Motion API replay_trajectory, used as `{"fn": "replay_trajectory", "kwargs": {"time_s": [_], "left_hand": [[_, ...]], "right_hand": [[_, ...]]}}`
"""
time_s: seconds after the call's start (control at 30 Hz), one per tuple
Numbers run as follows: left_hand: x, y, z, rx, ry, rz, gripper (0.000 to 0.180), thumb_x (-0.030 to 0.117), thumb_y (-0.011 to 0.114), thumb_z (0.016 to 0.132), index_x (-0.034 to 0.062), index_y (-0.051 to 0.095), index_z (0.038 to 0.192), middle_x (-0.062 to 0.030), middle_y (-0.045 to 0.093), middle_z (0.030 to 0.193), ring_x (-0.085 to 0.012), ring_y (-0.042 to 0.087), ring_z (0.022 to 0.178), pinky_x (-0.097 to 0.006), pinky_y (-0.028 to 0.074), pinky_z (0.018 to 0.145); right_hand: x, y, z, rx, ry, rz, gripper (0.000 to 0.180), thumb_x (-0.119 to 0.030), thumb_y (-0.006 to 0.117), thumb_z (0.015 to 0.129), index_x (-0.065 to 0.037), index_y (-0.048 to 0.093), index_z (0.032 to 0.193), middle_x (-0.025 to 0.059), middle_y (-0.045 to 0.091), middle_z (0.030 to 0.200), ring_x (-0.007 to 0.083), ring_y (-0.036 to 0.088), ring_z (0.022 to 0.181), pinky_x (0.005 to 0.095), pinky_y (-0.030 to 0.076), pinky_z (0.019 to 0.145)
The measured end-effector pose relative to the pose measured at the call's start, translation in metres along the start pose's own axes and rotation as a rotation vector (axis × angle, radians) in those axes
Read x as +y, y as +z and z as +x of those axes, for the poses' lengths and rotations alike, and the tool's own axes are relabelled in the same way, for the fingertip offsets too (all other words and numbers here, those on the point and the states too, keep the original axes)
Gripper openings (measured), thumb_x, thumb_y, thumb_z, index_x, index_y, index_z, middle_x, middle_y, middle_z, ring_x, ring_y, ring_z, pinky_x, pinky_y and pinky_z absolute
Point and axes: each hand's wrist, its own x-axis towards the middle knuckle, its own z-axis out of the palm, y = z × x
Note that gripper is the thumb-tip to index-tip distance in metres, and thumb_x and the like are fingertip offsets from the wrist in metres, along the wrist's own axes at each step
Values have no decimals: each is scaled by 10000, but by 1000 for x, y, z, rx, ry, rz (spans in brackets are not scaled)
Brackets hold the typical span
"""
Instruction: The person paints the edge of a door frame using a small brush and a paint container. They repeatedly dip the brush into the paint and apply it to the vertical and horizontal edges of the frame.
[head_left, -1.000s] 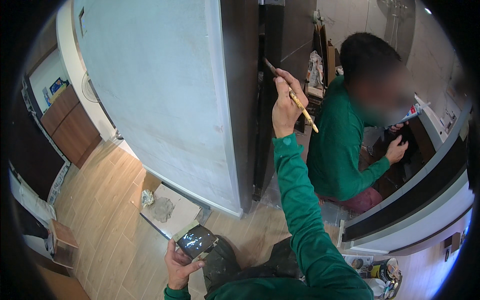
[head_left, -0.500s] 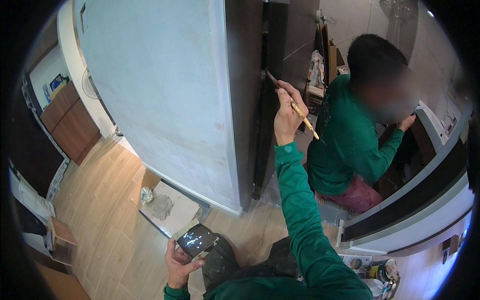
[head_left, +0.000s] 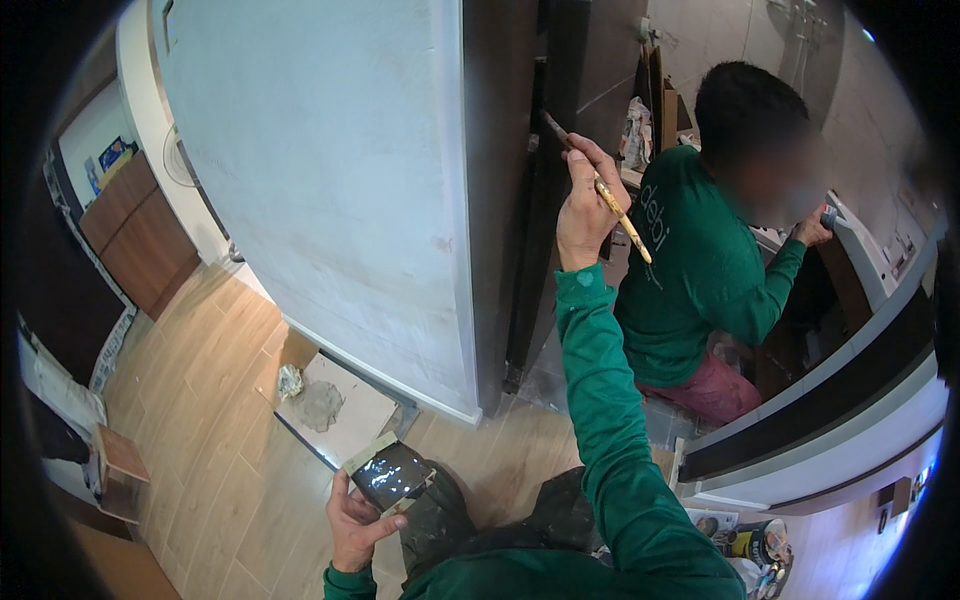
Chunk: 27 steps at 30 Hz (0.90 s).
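My right hand (head_left: 588, 203) grips a slim paintbrush (head_left: 622, 222) with a yellowish, paint-flecked handle. Its bristles point up and left at a dark door frame (head_left: 497, 200); I cannot tell whether they touch it. Low at the left, my left hand (head_left: 360, 522) holds a small cut-down container (head_left: 372, 447) with pale edges. Glossy dark paint (head_left: 393, 474) shines inside it. Both fists are closed around what they carry.
A co-worker (head_left: 700, 260) in a green top crouches to the right, a small tool in one hand. A pale door panel (head_left: 320, 190) stands at left. On the floor are a board (head_left: 345, 408) with a grey lump and several paint cans (head_left: 757, 545).
My right hand and the paintbrush have moved slightly up and to the right. The co-worker has turned a little, and a small tool now shows in their hand.
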Motion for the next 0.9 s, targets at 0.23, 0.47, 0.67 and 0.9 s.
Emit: {"fn": "replay_trajectory", "kwargs": {"time_s": [0.23,0.47,0.67,0.9], "left_hand": [[-5,-1,2,40,35,41,952,-66,858,593,-13,367,1407,-202,649,1211,-298,702,1003,-394,625,761],[-8,-3,4,31,53,46,949,-60,860,602,-16,368,1413,-189,654,1211,-287,704,1005,-391,626,765],[-6,-1,6,28,48,27,958,-64,858,600,-14,363,1418,-194,651,1215,-290,702,1012,-391,627,761],[-4,1,5,29,30,-2,977,-73,853,592,-14,354,1430,-203,653,1214,-303,701,1017,-385,622,754]], "right_hand": [[9,-12,-21,-7,87,-20,183,-44,616,926,30,728,1050,89,701,994,158,649,898,285,505,792],[16,-24,-40,-24,138,-22,168,-36,615,927,33,721,1039,88,694,983,154,645,897,278,498,795],[11,-29,-48,-29,184,-87,171,-36,613,931,36,719,1045,91,695,984,147,646,909,274,499,793],[-13,-7,0,-41,-18,-7,178,-50,615,934,28,725,1051,89,696,986,154,648,906,283,506,791]]}}
